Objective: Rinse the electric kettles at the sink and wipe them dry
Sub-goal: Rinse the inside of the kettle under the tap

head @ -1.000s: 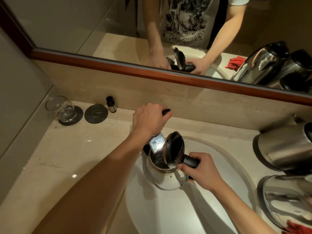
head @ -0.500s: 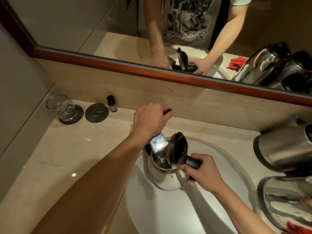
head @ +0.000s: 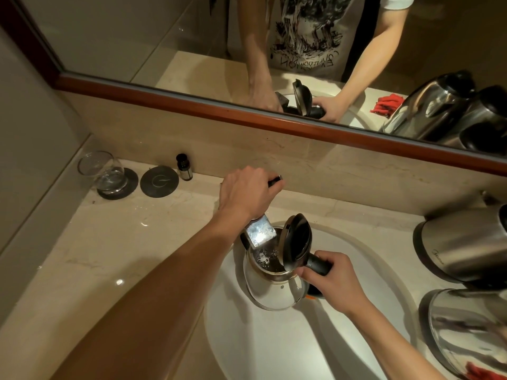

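Observation:
A steel electric kettle (head: pixel 270 292) with its black lid (head: pixel 297 242) flipped up is held over the white sink (head: pixel 274 346). My right hand (head: pixel 333 281) grips its black handle. My left hand (head: pixel 245 192) grips the tap lever above the flat chrome spout (head: pixel 260 233), which reaches over the kettle's open mouth. Water with bubbles shows inside the kettle.
Two more steel kettles (head: pixel 466 242) (head: pixel 466 330) stand on the counter at the right, with a red cloth (head: pixel 482 371) at the bottom right corner. A glass (head: pixel 103 171) on a coaster, a second dark coaster (head: pixel 159 181) and a small bottle (head: pixel 183 167) sit at the back left. A mirror runs above.
Both hands have kept their grips. Water has begun to collect in the kettle under the spout.

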A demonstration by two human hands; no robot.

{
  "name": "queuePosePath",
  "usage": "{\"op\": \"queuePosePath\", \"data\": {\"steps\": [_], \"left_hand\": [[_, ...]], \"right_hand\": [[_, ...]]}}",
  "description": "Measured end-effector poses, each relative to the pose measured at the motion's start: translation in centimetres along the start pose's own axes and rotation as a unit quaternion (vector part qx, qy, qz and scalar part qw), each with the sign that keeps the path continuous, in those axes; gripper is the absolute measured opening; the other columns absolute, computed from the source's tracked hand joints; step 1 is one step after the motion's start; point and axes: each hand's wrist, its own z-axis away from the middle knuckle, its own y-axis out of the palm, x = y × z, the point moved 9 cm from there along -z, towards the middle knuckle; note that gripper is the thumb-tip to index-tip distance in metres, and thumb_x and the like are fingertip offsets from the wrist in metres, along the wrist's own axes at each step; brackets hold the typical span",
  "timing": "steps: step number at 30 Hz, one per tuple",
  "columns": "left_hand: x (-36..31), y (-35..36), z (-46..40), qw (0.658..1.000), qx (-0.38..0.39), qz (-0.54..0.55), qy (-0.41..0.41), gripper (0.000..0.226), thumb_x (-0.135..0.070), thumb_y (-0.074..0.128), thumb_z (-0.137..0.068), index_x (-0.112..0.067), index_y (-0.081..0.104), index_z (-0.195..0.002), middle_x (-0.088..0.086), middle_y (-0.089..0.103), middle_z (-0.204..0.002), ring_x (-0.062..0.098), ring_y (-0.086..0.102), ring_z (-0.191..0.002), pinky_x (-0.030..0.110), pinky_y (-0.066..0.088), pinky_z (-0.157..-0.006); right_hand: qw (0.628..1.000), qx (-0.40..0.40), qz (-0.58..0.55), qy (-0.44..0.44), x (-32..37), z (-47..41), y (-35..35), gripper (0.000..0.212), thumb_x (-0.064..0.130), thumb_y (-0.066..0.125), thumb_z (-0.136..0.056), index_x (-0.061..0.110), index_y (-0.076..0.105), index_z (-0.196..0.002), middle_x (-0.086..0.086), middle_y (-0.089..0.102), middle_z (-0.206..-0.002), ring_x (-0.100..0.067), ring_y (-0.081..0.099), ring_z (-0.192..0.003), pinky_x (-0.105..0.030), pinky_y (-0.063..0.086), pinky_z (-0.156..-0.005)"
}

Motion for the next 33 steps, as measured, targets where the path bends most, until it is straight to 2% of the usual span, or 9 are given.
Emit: {"op": "queuePosePath", "data": {"steps": [3, 6, 10, 21, 23, 26, 31, 33], "left_hand": [[0.0, 0.0, 0.0, 1.0, -0.003, 0.001, 0.003, 0.044, -0.058, 0.039, -0.102, -0.033, 0.074, -0.105, -0.004, 0.052, -0.063, 0.023, 0.054, -0.066, 0.032, 0.035, -0.058], [0.0, -0.1, 0.0, 1.0, -0.006, 0.002, 0.003, 0.044, -0.058, 0.039, -0.102, -0.033, 0.074, -0.105, -0.004, 0.055, -0.065, 0.022, 0.056, -0.066, 0.031, 0.036, -0.058], [0.0, 0.0, 0.0, 1.0, -0.002, 0.004, 0.001, 0.044, -0.059, 0.039, -0.102, -0.032, 0.074, -0.101, -0.006, 0.053, -0.061, 0.021, 0.056, -0.063, 0.031, 0.038, -0.057], [0.0, -0.1, 0.0, 1.0, -0.007, 0.003, 0.001, 0.044, -0.059, 0.04, -0.102, -0.033, 0.074, -0.103, -0.006, 0.053, -0.061, 0.02, 0.056, -0.063, 0.03, 0.034, -0.053], [0.0, -0.1, 0.0, 1.0, -0.01, 0.004, -0.003, 0.045, -0.06, 0.04, -0.101, -0.032, 0.075, -0.102, -0.005, 0.054, -0.061, 0.021, 0.057, -0.063, 0.03, 0.034, -0.052], [0.0, -0.1, 0.1, 1.0, -0.01, 0.003, -0.003, 0.045, -0.059, 0.039, -0.102, -0.032, 0.075, -0.101, -0.005, 0.056, -0.062, 0.02, 0.057, -0.062, 0.03, 0.032, -0.05], [0.0, -0.2, 0.2, 1.0, -0.013, 0.004, -0.003, 0.043, -0.058, 0.041, -0.102, -0.032, 0.075, -0.104, -0.009, 0.047, -0.057, 0.018, 0.053, -0.059, 0.028, 0.027, -0.047], [0.0, -0.1, 0.2, 1.0, -0.014, 0.007, 0.001, 0.043, -0.058, 0.041, -0.102, -0.032, 0.075, -0.104, -0.01, 0.047, -0.056, 0.017, 0.053, -0.059, 0.027, 0.027, -0.047]], "right_hand": [[1.0, 0.002, -0.006, 0.001, 0.3, 0.0, 0.0, 0.044, 0.015, 0.088, -0.075, -0.004, 0.052, -0.059, 0.007, 0.045, -0.046, -0.009, 0.044, -0.042, -0.021, 0.039, -0.048], [1.0, 0.006, -0.017, 0.003, 0.5, 0.0, 0.1, 0.055, 0.043, 0.083, -0.062, -0.002, 0.052, -0.06, 0.002, 0.045, -0.048, -0.014, 0.045, -0.046, -0.032, 0.042, -0.051], [1.0, 0.004, -0.013, -0.003, 0.9, 0.0, 0.0, 0.055, 0.051, 0.078, -0.058, 0.003, 0.051, -0.056, 0.004, 0.044, -0.049, -0.014, 0.043, -0.048, -0.032, 0.04, -0.053], [1.0, -0.003, -0.012, -0.017, 1.0, 0.0, 0.0, 0.056, 0.052, 0.077, -0.058, 0.002, 0.052, -0.057, 0.004, 0.043, -0.048, -0.013, 0.041, -0.048, -0.029, 0.037, -0.052], [1.0, -0.003, -0.012, -0.024, 1.1, 0.0, 0.0, 0.055, 0.047, 0.08, -0.06, -0.001, 0.053, -0.058, 0.005, 0.043, -0.048, -0.01, 0.04, -0.047, -0.022, 0.035, -0.051], [1.0, 0.0, -0.009, -0.024, 0.8, -0.1, 0.0, 0.045, 0.023, 0.088, -0.071, -0.002, 0.052, -0.058, 0.007, 0.043, -0.047, -0.008, 0.04, -0.045, -0.018, 0.034, -0.049], [1.0, 0.003, -0.021, -0.019, 0.6, 0.0, 0.1, 0.044, 0.029, 0.084, -0.069, 0.0, 0.053, -0.058, 0.007, 0.044, -0.047, -0.008, 0.042, -0.044, -0.019, 0.036, -0.049], [1.0, 0.005, -0.021, -0.016, 0.5, -0.1, 0.2, 0.045, 0.024, 0.087, -0.072, -0.003, 0.053, -0.059, 0.007, 0.044, -0.046, -0.008, 0.043, -0.043, -0.019, 0.036, -0.048]]}}
